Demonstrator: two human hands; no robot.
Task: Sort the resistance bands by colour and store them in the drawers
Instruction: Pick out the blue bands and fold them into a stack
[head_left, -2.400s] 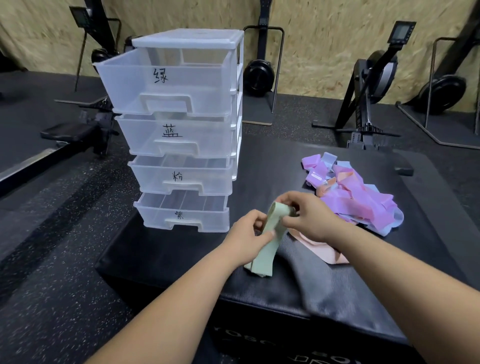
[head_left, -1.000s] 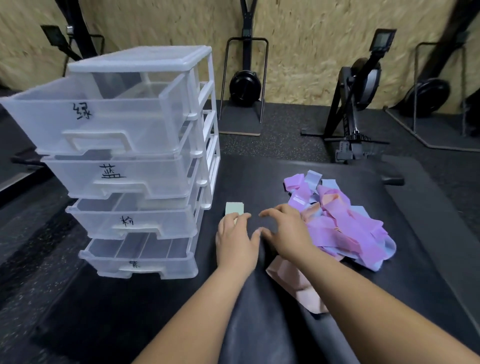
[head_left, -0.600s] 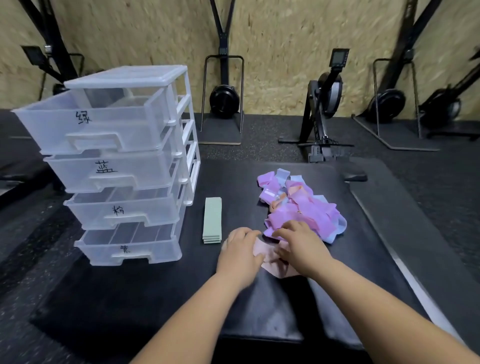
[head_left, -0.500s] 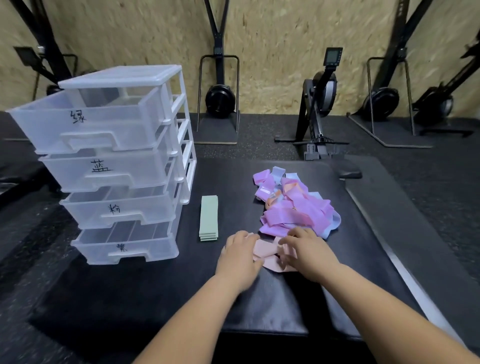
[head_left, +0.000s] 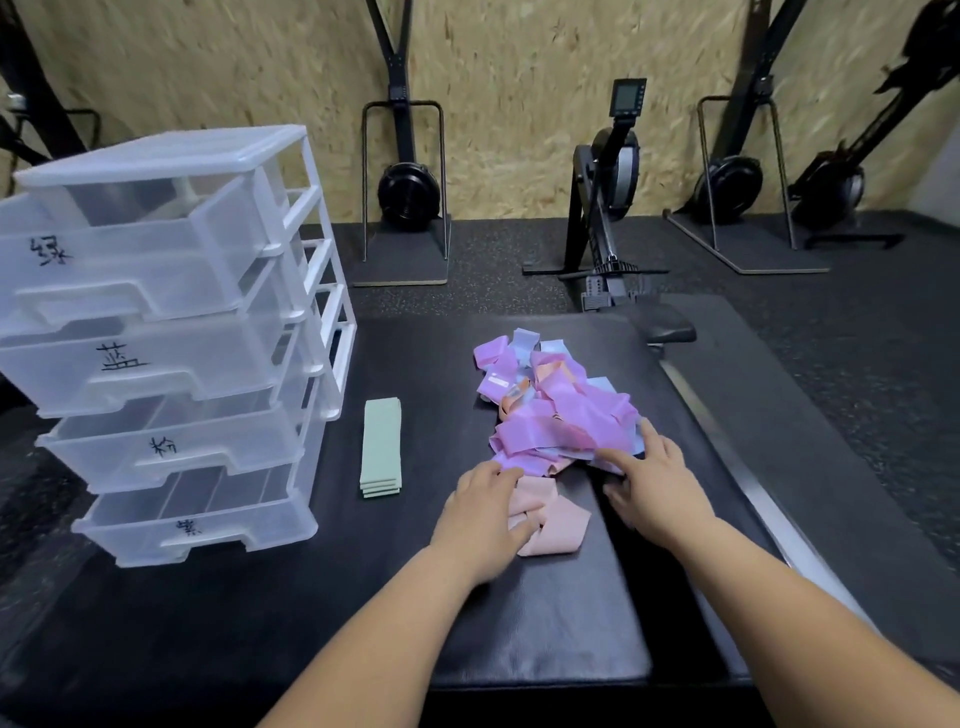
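Green band stack (head_left: 382, 447) lies left of centre on the desk (head_left: 415, 597), long axis up-frame. Left grip (head_left: 485, 512) rests relaxed on the pink band (head_left: 553, 525); right grip (head_left: 654, 486), spread wide, touches the pile (head_left: 556, 410).

Right hand (head_left: 660, 488) left pink band (head_left: 558, 525) for pile (head_left: 550, 410).

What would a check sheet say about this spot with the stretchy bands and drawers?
Surface: black padded mat.
Job's things: drawer unit, four labelled drawers pulled out; green bands stacked beside it; pink band in front; mixed pile of purple, blue and orange bands behind.
Clutter: nothing seen.
Grips: left hand rests on pink band; right hand touches mixed pile, fingers spread.
Cables: nothing seen.
Surroundings: rowing machines, chipboard wall.
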